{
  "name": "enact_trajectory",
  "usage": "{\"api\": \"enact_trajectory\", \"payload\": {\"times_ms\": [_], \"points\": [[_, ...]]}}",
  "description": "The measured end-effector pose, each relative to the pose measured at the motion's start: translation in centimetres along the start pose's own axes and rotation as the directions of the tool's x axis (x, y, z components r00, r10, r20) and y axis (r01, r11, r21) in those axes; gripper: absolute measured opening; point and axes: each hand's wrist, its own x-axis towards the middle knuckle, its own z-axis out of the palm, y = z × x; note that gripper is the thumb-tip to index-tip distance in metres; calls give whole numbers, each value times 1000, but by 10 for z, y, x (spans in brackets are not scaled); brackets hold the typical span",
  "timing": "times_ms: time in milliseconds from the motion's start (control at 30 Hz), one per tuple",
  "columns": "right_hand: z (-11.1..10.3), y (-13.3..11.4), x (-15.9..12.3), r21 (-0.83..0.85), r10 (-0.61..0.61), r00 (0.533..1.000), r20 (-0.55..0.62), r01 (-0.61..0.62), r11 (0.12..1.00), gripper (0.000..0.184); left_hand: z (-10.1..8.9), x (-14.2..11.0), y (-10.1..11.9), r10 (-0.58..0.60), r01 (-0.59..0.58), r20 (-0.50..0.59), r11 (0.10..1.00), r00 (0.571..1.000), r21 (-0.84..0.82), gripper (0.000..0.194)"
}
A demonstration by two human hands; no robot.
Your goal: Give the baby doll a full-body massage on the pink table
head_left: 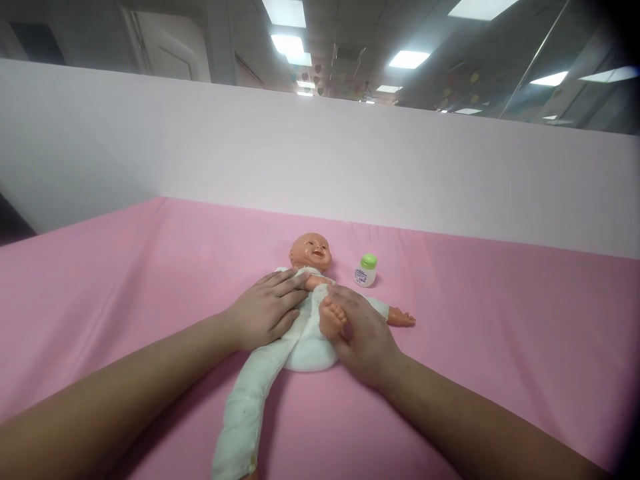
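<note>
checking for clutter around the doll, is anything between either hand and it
Nothing visible is: the left hand lies flat on the doll, and the right hand is against its raised foot. The green-capped bottle stands beyond the right hand, out of the way.

I find the doll's head [310, 251] an even orange-tan, the bare foot [332, 318] and small moulded hand [401, 318] matching. Its cloth body [306, 340] is plain off-white. The bottle [365, 274] shows a bright green cap [369, 261] above translucent white, its label dark-printed. Sheet [480, 333]: uniform pink. Partition [350, 160]: white, greying leftward. Ceiling lights [410, 60]: white against grey.
</note>
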Motion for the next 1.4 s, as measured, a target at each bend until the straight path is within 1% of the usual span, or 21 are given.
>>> {"api": "enact_trajectory", "payload": {"times_ms": [67,133,233,300,367,433,500,533,600,633,700,733,767,833,933,967,1033,1100,1167,1267,1400], "points": [[-2,-3,-3,-11,-52,998,-28,52,999,41,4,-2,-2,-65,63,-37,997,997,-54,53],[-5,-9,-6,-8,-125,991,-43,125,992,42,8,-5,-7,-196,186,-65,974,979,-130,59],[-13,-24,-10,23,-246,965,-91,248,968,43,13,-8,-21,-413,372,-110,886,904,-277,67],[-19,-37,-12,56,-310,943,-117,318,946,40,15,-8,-34,-539,447,-153,801,829,-398,72],[-23,-50,-13,121,-370,925,-81,378,918,31,15,-7,-46,-674,499,-141,656,725,-567,75],[-23,-60,-16,217,-436,900,29,420,881,18,15,-6,-55,-807,511,-68,434,587,-742,71],[-17,-66,-20,291,-510,841,178,450,844,11,15,-5,-61,-889,464,32,207,457,-861,65],[-12,-67,-23,301,-542,803,249,468,831,12,15,-4,-63,-909,432,73,124,411,-893,64],[-2,-69,-29,269,-572,735,365,505,820,17,16,-4,-65,-918,392,124,37,377,-919,66],[1,-69,-31,244,-575,713,401,522,817,19,17,-4,-65,-919,394,121,41,376,-918,69],[4,-68,-32,225,-579,706,408,537,813,19,18,-5,-63,-920,428,57,126,388,-895,73],[3,-68,-31,242,-581,720,379,529,813,16,18,-5,-61,-911,452,11,195,413,-870,75],[0,-67,-28,271,-582,741,336,516,813,12,18,-5,-58,-888,471,-40,280,458,-837,77],[-8,-67,-24,333,-569,789,231,485,808,10,17,-6,-50,-786,464,-143,489,602,-739,83],[-21,-65,-21,348,-504,859,85,449,823,10,16,-6,-35,-512,337,-246,789,823,-514,91],[-23,-64,-21,330,-468,883,42,430,841,11,16,-6,-31,-405,274,-249,860,880,-430,90],[-26,-61,-22,278,-392,919,-35,386,879,21,16,-5,-24,-219,154,-213,946,952,-284,85],[-25,-53,-22,195,-336,940,-64,342,919,35,15,-4,-19,-110,80,-158,979,981,-185,80],[-20,-40,-19,104,-289,956,-54,293,950,44,13,-3,-17,-70,56,-119,992,990,-115,77],[-9,-16,-10,31,-182,983,-10,182,983,44,9,-2,-15,-17,15,-74,999,997,-37,73],[0,5,-4,52,2,997,76,-6,999,48,6,-1,-13,1,-2,-51,1000,999,-8,71]]}}
